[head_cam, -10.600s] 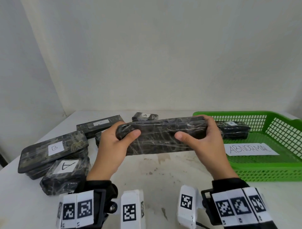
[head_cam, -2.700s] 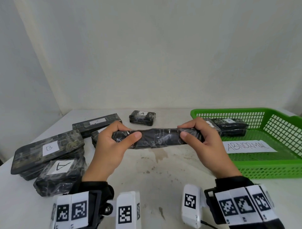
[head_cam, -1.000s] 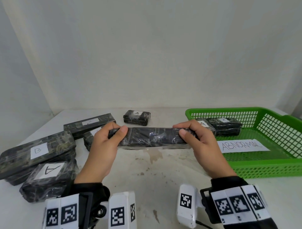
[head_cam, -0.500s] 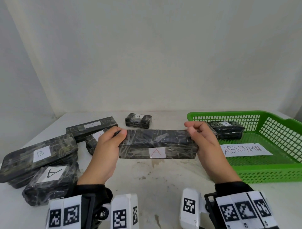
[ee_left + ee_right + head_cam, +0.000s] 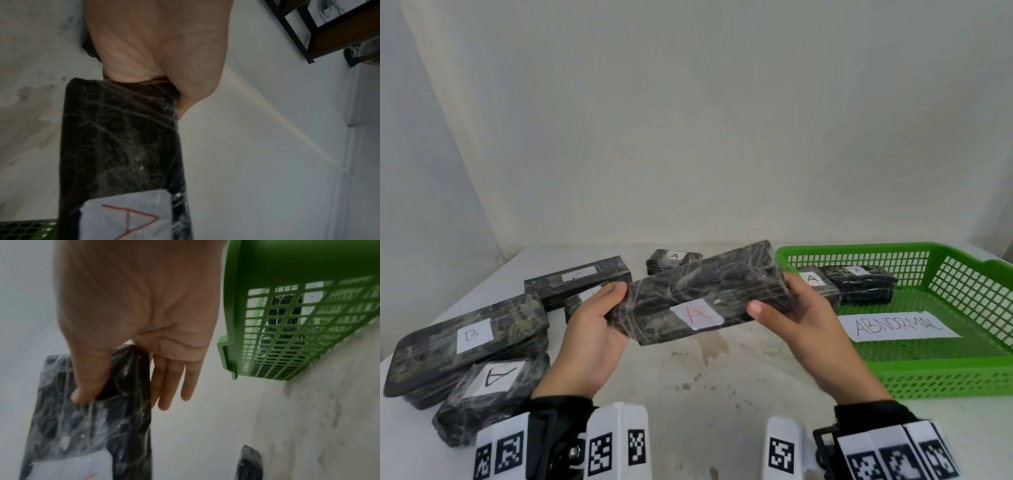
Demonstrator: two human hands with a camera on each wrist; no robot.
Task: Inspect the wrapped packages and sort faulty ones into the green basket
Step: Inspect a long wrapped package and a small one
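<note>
White walls stand behind my stained white table (image 5: 688, 377). My left hand (image 5: 589, 339) and right hand (image 5: 796, 329) each grip one end of a long dark plastic-wrapped package (image 5: 709, 291) with a red A, tilted in the air just beside the green plastic basket (image 5: 945, 373). Two small wrapped packages (image 5: 859, 284) already lie inside it. I think about six more wait on the table.

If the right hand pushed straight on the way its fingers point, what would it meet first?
Probably the small wrapped package labelled A at the green plastic basket's near-left corner, just beyond the right hand; depth is unclear.
</note>
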